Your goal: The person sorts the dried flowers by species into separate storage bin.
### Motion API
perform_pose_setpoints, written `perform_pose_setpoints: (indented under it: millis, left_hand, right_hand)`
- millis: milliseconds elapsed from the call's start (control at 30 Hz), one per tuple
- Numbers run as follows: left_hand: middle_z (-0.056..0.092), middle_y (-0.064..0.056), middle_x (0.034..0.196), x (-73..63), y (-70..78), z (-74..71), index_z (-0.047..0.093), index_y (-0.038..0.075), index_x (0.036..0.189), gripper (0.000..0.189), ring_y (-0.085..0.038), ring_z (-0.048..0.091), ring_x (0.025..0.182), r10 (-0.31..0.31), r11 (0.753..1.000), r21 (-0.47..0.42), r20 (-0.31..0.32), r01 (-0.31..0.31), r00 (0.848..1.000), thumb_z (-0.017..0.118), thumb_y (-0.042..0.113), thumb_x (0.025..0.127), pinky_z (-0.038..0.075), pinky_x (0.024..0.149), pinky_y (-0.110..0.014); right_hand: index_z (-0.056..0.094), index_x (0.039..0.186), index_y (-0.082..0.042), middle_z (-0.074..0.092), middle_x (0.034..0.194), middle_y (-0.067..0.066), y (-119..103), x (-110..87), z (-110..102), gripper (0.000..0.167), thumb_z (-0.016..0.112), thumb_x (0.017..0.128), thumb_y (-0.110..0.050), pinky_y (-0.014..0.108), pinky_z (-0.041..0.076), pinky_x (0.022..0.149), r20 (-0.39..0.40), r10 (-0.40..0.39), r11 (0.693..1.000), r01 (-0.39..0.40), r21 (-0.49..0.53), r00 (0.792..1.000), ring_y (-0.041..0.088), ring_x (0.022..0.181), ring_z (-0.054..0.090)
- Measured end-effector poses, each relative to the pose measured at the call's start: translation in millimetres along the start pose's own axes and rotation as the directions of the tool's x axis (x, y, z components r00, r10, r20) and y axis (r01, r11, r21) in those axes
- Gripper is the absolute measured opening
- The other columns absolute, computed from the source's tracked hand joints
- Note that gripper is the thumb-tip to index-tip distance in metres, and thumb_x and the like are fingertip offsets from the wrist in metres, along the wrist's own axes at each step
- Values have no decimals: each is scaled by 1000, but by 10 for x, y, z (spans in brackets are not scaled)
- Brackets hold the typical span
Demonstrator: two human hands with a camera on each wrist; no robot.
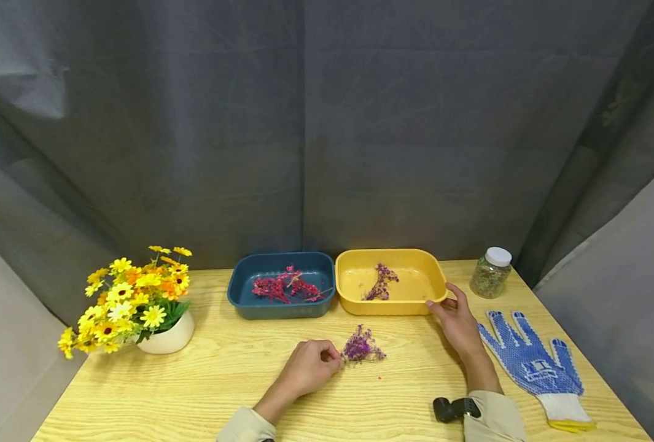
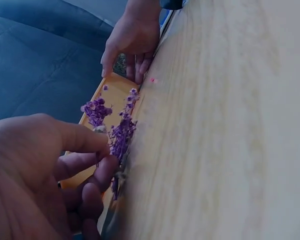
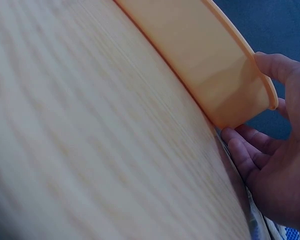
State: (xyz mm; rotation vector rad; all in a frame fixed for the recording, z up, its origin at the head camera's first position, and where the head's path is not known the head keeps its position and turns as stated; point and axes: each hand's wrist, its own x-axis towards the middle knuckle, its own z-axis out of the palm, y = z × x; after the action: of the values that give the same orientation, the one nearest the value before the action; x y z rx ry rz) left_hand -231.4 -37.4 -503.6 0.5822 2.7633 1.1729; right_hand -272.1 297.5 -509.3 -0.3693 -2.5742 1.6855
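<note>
A sprig of purple dried flowers (image 1: pixel 362 345) lies on the table in front of the yellow tray (image 1: pixel 393 308). My left hand (image 1: pixel 311 367) pinches its stem end between thumb and forefinger; in the left wrist view the blossoms (image 2: pixel 122 132) show just past the fingertips. At the tray's near right corner, my right hand (image 1: pixel 455 319) grips the wall, the thumb (image 3: pixel 275 66) on the rim and the other fingers lower around the corner. Another purple sprig (image 1: pixel 382 282) lies inside the yellow tray. Red dried flowers (image 1: pixel 288 286) fill part of the dark blue tray (image 1: pixel 282 312) beside it.
A white pot (image 1: pixel 169 334) of yellow and orange flowers (image 1: pixel 133 298) stands at the left. On the right are a white-lidded jar (image 1: pixel 490 274) of dried greenery and a blue-and-white work glove (image 1: pixel 539 365). A grey curtain (image 1: pixel 304 135) hangs behind the table.
</note>
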Motion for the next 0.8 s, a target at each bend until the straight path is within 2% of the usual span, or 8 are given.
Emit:
perform_pose_setpoints:
  millis: [233, 367, 467, 633, 800]
  left_hand:
    - [59, 10, 72, -5, 1, -72, 68, 19, 79, 12, -6, 48, 64, -34, 997, -70, 94, 41, 995, 61, 20, 88, 40, 61, -24]
    - [63, 6, 78, -17, 27, -138, 69, 20, 83, 14, -8, 53, 68, -55, 992, -101, 157, 72, 986, 60, 26, 91, 42, 63, -26]
    - [68, 2, 81, -26, 47, -175, 71, 20, 86, 15, -9, 56, 67, -66, 986, -136, 181, 92, 981, 60, 29, 92, 43, 62, -27]
    - [70, 2, 86, -25, 72, -193, 74, 18, 90, 17, -12, 62, 70, -64, 979, -181, 144, 90, 988, 63, 31, 93, 46, 59, -27]
    - [72, 7, 92, 1, 102, -190, 76, 20, 96, 17, -7, 60, 73, -59, 988, -142, 53, 66, 997, 64, 32, 92, 46, 61, -27]
  right_hand:
    - [5, 156, -31, 36, 150, 18, -13, -9, 3, 87, 55, 91, -60, 56, 36, 106, -6, -2, 1000, 2, -6, 1000, 37, 137, 41]
    - [4, 156, -30, 36, 150, 18, -16, -17, 1, 86, 54, 92, -58, 56, 35, 106, -6, -2, 1000, 2, -12, 1000, 37, 137, 40]
    - [5, 156, -30, 36, 150, 18, -16, -19, 1, 85, 54, 92, -57, 56, 35, 106, -8, -3, 1000, 2, -12, 1000, 37, 138, 40]
    - [5, 156, -30, 36, 150, 18, -22, -18, 7, 84, 55, 93, -55, 55, 36, 106, -5, -3, 1000, 3, 5, 1000, 37, 138, 40]
    - [5, 156, -31, 35, 151, 17, -18, -19, 2, 87, 55, 91, -59, 55, 35, 107, -7, 4, 1000, -3, 8, 1000, 37, 138, 40]
